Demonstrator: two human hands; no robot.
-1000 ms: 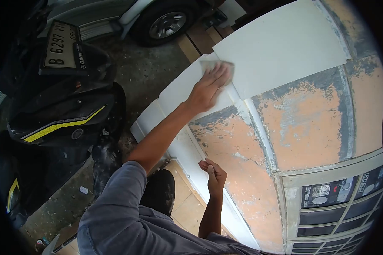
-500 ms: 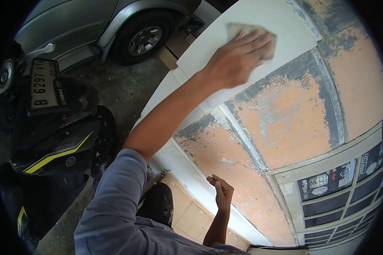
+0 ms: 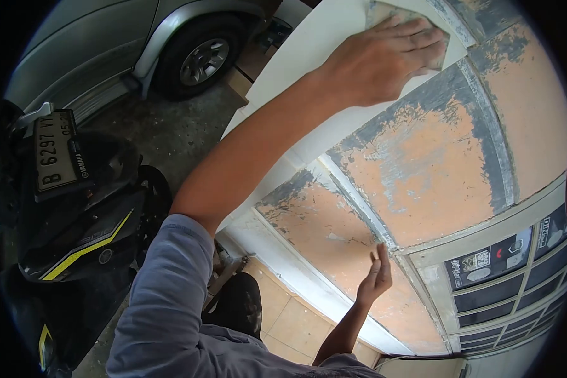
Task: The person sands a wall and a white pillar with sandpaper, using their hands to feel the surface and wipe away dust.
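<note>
Motorbike: a black motorbike with a yellow stripe stands at my far left, its number plate facing up at me.
Car: a silver car is parked beyond the motorbike on the concrete floor, one wheel in view.
Left arm: my grey sleeve ends at the elbow and the bare forearm stretches up and to the right across the door.
Left grip: my left hand lies flat, fingers stretched out and close together, pressing the sandpaper against the door. It is not curled round anything.
Sandpaper: the grey sandpaper sits under my left palm and fingers at the top of the door. Only its edges show past my fingertips and above my knuckles.
White panel: the sandpaper rests on the smooth white panel, right at its border with the rail beside it.
Orange panels: below and to the right, two panels show orange with grey patches and flaking paint, split by pale rails.
Right grip: my right hand is spread open and holds nothing. Its fingers are straight and together, their tips at the lower orange panel near the rail crossing. I cannot tell whether they touch it.
Floor tiles: tan tiles lie beneath the door's bottom edge.
Window: a gridded window with stickers behind the glass fills the far right.
</note>
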